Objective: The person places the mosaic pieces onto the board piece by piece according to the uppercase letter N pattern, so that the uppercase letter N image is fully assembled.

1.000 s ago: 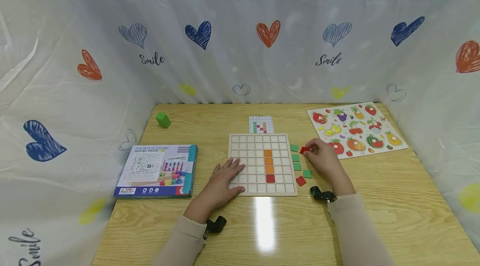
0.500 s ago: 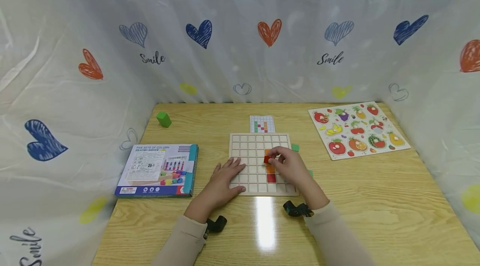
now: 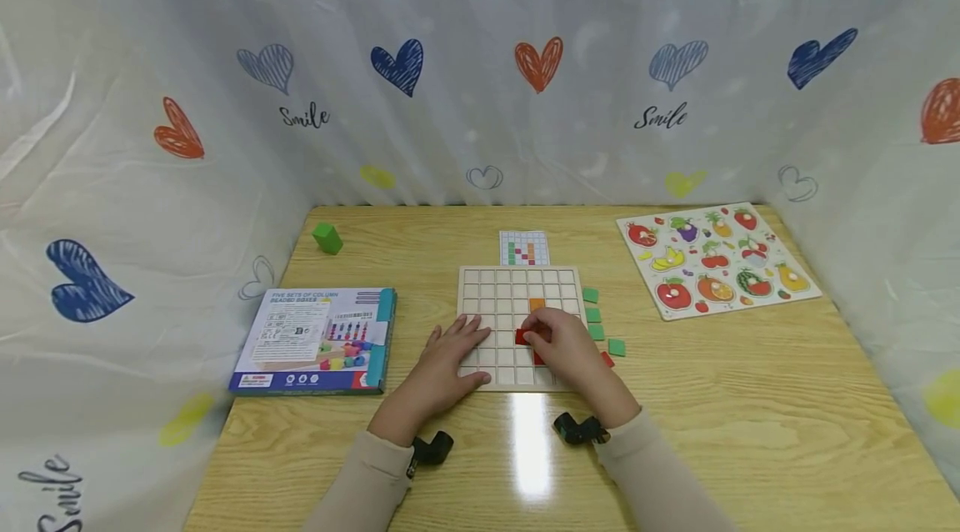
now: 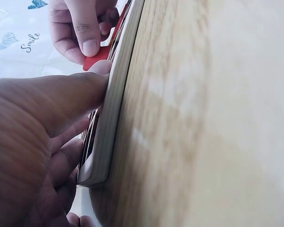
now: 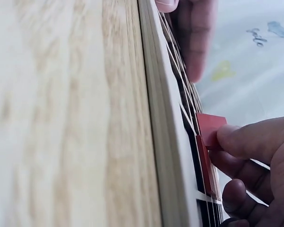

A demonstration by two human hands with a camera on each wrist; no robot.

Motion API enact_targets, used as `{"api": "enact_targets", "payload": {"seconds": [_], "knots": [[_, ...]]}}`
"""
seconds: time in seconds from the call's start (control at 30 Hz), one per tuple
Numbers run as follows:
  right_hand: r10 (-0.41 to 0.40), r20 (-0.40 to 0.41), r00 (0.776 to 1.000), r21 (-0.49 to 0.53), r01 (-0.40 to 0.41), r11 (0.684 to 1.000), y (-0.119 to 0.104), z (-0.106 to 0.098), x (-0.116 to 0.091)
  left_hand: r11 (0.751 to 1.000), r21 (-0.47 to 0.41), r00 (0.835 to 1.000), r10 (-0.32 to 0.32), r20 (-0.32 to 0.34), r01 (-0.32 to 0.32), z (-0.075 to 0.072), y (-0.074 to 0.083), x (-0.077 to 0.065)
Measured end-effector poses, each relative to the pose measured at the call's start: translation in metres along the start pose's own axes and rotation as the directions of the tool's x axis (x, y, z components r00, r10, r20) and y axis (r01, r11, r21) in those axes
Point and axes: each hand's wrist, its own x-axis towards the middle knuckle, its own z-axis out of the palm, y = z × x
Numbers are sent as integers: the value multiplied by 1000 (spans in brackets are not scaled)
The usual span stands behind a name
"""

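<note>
A square wooden grid board point(image 3: 517, 275) lies flat in front of the person. Pinched between thumb and fingers of my right hand point(image 3: 562, 346) is a red square tile point(image 5: 211, 128), tilted on the grid, just left of the column with tiles. In that column an orange tile point(image 3: 537, 304) shows at the top, and part of a red tile point(image 5: 204, 163) shows under the hand; the rest is hidden. My left hand point(image 3: 447, 358) rests with spread, straight fingers on the board's left side, thumb at its front edge.
Several green tiles point(image 3: 591, 296) and a red tile point(image 3: 607, 359) lie right of the board. Behind it is a pattern card point(image 3: 524, 248). A toy box point(image 3: 315, 340) and green block point(image 3: 327, 238) stand left; a fruit puzzle point(image 3: 718, 261) lies at back right.
My right hand has carried the red tile from the table right of the board leftward over the grid, then slightly toward the front. The left hand has stayed in place.
</note>
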Motion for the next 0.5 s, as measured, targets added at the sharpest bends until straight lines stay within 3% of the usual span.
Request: {"api": "enact_targets", "payload": {"seconds": [0.5], "knots": [[-65,12,998,-70,65,995,2,-1,1,1000,-1,1000,6,-4,-6,2,-3,1]]}}
